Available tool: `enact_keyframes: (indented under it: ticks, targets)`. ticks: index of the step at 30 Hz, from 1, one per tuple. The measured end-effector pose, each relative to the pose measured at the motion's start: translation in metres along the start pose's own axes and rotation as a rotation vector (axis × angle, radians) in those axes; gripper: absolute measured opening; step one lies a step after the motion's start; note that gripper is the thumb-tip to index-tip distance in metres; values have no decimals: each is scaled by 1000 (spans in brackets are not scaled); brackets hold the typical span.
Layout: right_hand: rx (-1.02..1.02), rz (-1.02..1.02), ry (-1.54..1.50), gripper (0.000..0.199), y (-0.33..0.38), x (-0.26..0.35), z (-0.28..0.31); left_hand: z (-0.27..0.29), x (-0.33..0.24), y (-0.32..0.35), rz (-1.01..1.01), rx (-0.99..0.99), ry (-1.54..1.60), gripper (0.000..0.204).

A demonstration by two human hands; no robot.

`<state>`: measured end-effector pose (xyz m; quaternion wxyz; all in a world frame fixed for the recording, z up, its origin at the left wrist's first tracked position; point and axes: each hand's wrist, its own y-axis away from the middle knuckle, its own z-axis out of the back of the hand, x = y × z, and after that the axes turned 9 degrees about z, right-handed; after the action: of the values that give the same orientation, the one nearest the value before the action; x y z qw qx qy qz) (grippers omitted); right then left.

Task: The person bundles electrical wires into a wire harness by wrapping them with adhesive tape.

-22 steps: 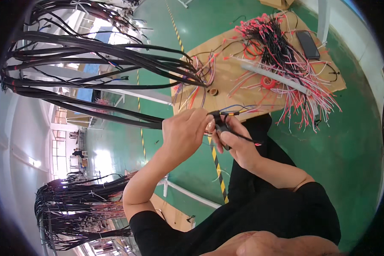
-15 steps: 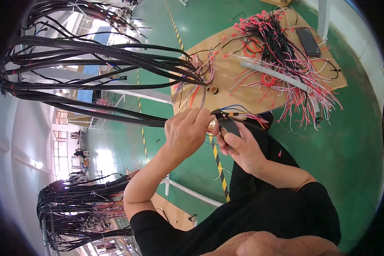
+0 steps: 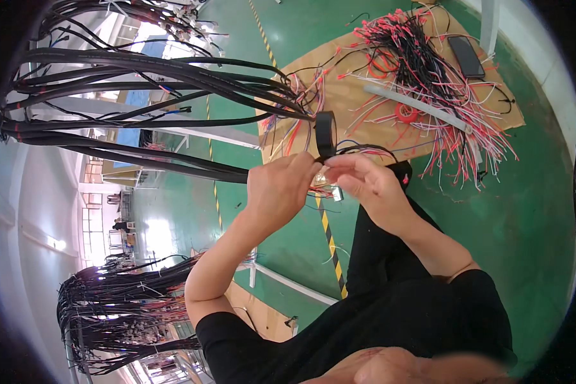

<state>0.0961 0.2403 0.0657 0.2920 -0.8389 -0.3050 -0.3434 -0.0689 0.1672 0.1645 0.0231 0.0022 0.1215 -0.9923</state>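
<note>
My left hand (image 3: 280, 187) grips the end of a thick black cable bundle (image 3: 160, 168) that runs off to the left. My right hand (image 3: 363, 182) is closed on a roll of black tape (image 3: 326, 133), which stands on edge just above both hands. A few thin red and blue wires (image 3: 365, 151) loop out of the bundle's end between my fingers. Both hands touch in the middle of the view.
More black cable bundles (image 3: 141, 70) fan out at upper left. A cardboard sheet (image 3: 339, 96) on the green floor carries several loose red and black wires (image 3: 429, 70), a red tape roll (image 3: 406, 112) and a dark phone (image 3: 466, 56). A yellow-black floor stripe (image 3: 329, 237) runs below.
The black tape roll has swung from between my hands up above them, now standing on edge. My hands have shifted slightly and stay together at the bundle's end.
</note>
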Motion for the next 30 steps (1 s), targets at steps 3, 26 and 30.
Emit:
enact_keyframes:
  ticks: [3, 26, 30]
  targets:
    - [81, 174, 531, 46, 4, -15, 7, 18, 3, -4, 129, 217, 104, 17]
    - [269, 484, 145, 33, -18, -22, -2, 61, -16, -4, 452, 653, 795, 38]
    - [182, 551, 166, 28, -18, -23, -6, 55, -15, -2, 491, 624, 876, 39]
